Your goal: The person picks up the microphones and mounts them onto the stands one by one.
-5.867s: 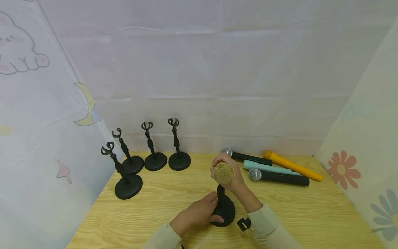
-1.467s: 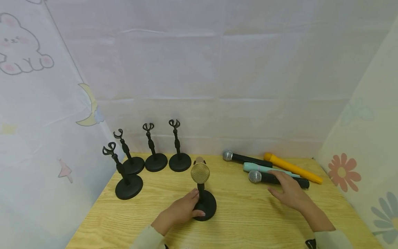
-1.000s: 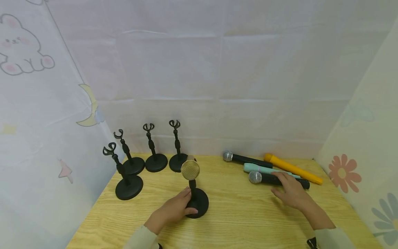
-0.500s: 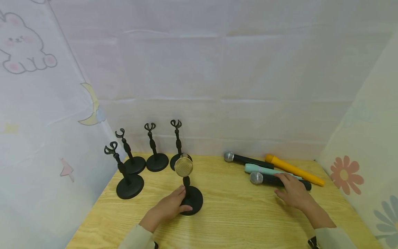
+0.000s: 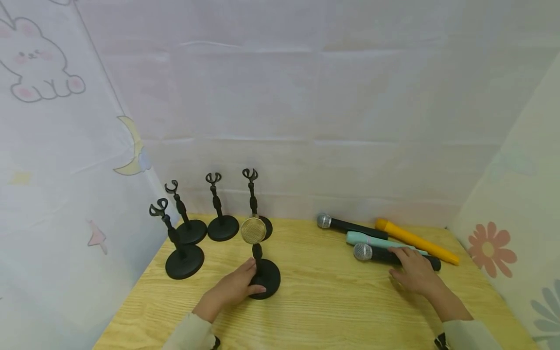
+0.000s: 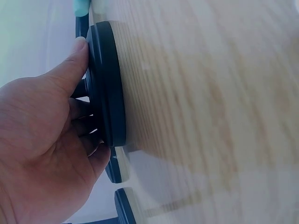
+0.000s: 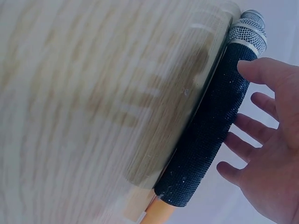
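Observation:
My left hand (image 5: 232,288) grips the round black base of a microphone stand (image 5: 270,278), thumb on the base and fingers by the pole. That base (image 6: 106,88) fills the hand in the left wrist view. A gold-headed microphone (image 5: 253,230) is mounted on this stand, tilted so its mesh faces me. Over at the right, my right hand (image 5: 415,273) hovers along a black microphone with a silver mesh head (image 5: 379,254). In the right wrist view its fingers are spread and loose beside the black microphone (image 7: 208,121), thumb tip near its handle.
Several bare black stands stand at the back left, including a front one (image 5: 184,261) and one (image 5: 253,194) partly behind the gold microphone. Beyond the right hand lie a mint microphone (image 5: 363,238), an orange one (image 5: 415,239) and another black one (image 5: 356,227). Fabric walls edge the wooden table (image 5: 323,311).
My right hand has let go of the gold microphone and moved right to the black microphone. My left hand has slid the stand leftward and slightly back with the gold microphone on it.

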The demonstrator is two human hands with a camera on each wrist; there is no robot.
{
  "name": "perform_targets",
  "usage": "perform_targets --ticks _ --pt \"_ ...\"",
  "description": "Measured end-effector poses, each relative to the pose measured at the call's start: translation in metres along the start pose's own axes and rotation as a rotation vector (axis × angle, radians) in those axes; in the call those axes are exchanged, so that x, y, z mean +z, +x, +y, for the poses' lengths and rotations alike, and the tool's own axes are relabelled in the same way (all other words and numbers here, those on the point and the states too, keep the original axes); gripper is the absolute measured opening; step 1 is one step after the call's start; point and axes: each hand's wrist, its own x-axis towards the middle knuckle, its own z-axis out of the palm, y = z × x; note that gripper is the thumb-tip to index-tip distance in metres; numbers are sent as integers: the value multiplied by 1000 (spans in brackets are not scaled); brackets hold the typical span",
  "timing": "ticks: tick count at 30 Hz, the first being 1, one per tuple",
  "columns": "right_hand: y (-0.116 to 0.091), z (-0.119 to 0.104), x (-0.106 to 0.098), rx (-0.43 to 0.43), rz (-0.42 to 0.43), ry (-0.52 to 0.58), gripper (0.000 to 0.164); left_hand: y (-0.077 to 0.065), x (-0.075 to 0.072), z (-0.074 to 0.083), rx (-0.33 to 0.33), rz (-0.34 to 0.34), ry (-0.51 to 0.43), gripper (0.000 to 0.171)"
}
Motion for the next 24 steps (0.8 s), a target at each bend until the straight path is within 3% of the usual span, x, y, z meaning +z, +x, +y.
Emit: perform_targets --ticks 17,24 --pt "3 11 10 14 1 4 58 4 -2 -28 -27 51 -36 84" --pt "6 11 9 30 -18 -15 53 4 -6 -34 -95 46 -63 85"
